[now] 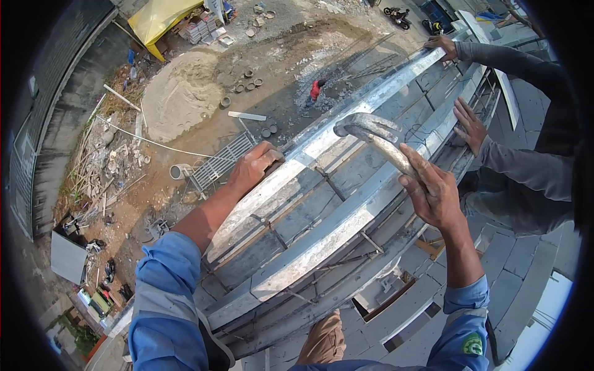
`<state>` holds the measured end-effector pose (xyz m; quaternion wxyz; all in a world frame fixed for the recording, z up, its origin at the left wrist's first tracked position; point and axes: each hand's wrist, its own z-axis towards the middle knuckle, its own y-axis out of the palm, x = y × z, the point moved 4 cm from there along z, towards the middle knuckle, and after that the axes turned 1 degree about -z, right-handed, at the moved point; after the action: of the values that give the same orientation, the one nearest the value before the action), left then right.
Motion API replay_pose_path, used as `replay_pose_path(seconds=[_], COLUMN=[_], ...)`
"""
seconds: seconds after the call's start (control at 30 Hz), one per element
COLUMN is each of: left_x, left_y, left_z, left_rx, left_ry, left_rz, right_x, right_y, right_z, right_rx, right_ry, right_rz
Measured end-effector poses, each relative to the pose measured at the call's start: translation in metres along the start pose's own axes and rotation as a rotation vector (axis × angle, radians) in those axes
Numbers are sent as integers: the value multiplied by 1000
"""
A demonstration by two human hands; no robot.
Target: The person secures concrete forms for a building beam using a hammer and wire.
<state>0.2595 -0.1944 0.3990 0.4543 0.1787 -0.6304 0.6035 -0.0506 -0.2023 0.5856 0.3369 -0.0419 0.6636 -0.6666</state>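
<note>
My right hand (pixel 433 191) is closed round the handle of a claw hammer (pixel 391 151), whose metal head points up and left over the beams. My left hand (pixel 255 168) has its fingers curled over the outer edge of a long silver metal beam (pixel 312 148). Parallel to it, nearer me, runs a second silver beam (pixel 328 252). Thin steel rods (pixel 330 183) cross between the two, above grey panels.
At the right, a co-worker's upper hand (pixel 442 47) grips the outer beam's far end; their lower hand (pixel 471 127) rests at the inner beam. Far below lie a sand pile (pixel 182 96), a metal grating (pixel 221 162) and a person in red (pixel 316 91). The outer beam borders this drop.
</note>
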Motion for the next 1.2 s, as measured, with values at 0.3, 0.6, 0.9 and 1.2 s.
replay_pose_path(seconds=[0.3, 0.6, 0.9, 1.2], left_x=[6, 6, 292, 230], left_y=[2, -86, 80, 534], left_z=[3, 30, 10, -135], left_rx=[-18, 82, 110, -1000], left_ry=[104, -286, 42, 5], left_rz=[130, 198, 6, 25], right_x=[1, -52, -108, -69], right_y=[9, 126, 282, 346], right_z=[-221, -496, -607, -551], right_rx=[512, 641, 1089, 1672], right_ry=[810, 1799, 2465, 2137], right_rz=[433, 772, 1673, 2191])
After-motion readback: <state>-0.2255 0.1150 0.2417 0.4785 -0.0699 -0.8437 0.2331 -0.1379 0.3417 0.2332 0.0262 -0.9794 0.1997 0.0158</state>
